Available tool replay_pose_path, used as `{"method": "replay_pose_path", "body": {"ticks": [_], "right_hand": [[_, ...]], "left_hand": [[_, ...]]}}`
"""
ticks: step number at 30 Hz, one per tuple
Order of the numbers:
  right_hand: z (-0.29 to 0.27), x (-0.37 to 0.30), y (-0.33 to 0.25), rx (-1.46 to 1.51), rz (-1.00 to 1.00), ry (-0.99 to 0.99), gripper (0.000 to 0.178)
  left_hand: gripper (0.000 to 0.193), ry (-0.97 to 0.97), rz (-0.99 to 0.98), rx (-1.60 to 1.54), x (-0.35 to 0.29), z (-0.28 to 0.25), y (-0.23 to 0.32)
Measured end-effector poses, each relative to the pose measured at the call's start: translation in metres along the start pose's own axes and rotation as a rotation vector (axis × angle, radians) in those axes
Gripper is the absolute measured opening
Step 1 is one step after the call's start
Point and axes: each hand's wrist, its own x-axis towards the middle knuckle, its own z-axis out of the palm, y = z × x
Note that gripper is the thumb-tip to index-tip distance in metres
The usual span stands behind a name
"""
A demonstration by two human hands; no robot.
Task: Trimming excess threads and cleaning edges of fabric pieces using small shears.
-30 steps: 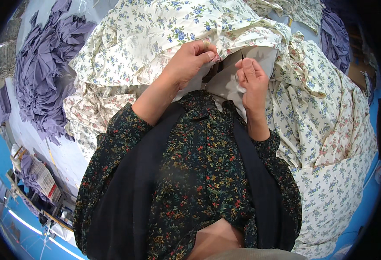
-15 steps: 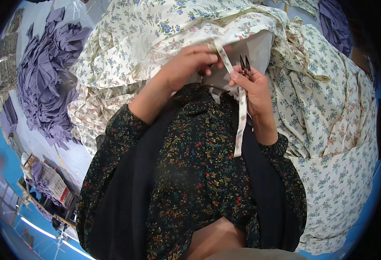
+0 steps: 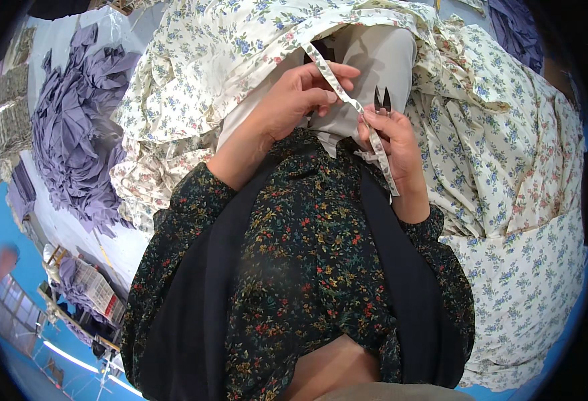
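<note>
A narrow floral fabric strip [image 3: 326,69] runs from the edge of the cream floral cloth [image 3: 240,43] down across my lap. Between thumb and finger, my right hand [image 3: 395,137] pinches the strip, and its tail hangs over the wrist. The same hand holds a pair of thread snips [image 3: 383,100], dark blades pointing up and slightly apart. To its left, my left hand [image 3: 301,97] has its fingers stretched out and apart, with the strip passing over them. It does not appear to grip the strip.
Cream floral cloth [image 3: 508,174] is heaped along my right side and in front of me. Crumpled purple cloth [image 3: 73,134] lies to the left on a pale surface. Grey bundles [image 3: 10,100] stand at the far left. A crate [image 3: 100,291] sits on a rack lower left.
The cloth over my lap has shifted away, baring more of my light trousers. The strip's tail below my right hand hangs shorter. My left fingers have straightened beside the strip.
</note>
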Motion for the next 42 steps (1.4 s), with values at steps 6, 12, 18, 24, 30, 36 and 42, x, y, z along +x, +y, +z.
{"method": "replay_pose_path", "body": {"ticks": [6, 12, 18, 24, 30, 36, 42], "right_hand": [[-0.009, 0.009, 0.003, 0.033, 0.067, -0.148, 0.014], [0.02, 0.025, 0.005, -0.676, -0.505, 0.108, 0.013], [0.015, 0.035, 0.0, -0.452, -0.391, -0.126, 0.016], [0.004, 0.032, -0.004, -0.473, -0.445, 0.113, 0.018], [0.011, 0.024, 0.015, -0.841, -0.673, 0.145, 0.022], [0.02, 0.024, 0.016, -0.922, -0.755, 0.162, 0.018], [0.016, 0.024, 0.017, -0.907, -0.747, 0.175, 0.017]], "left_hand": [[0.021, 0.119, -0.07, 0.099, -0.002, -0.001, -0.009], [0.02, 0.252, -0.065, 0.243, -0.007, 0.008, -0.01], [0.02, 0.28, -0.065, 0.336, -0.006, 0.005, -0.013], [0.018, 0.3, -0.117, 0.148, -0.009, 0.006, -0.009], [0.017, 0.272, -0.103, -0.005, -0.007, 0.009, -0.01], [0.016, 0.28, -0.12, -0.075, -0.006, 0.011, -0.009], [0.016, 0.283, -0.134, -0.097, -0.007, 0.015, -0.006]]}}
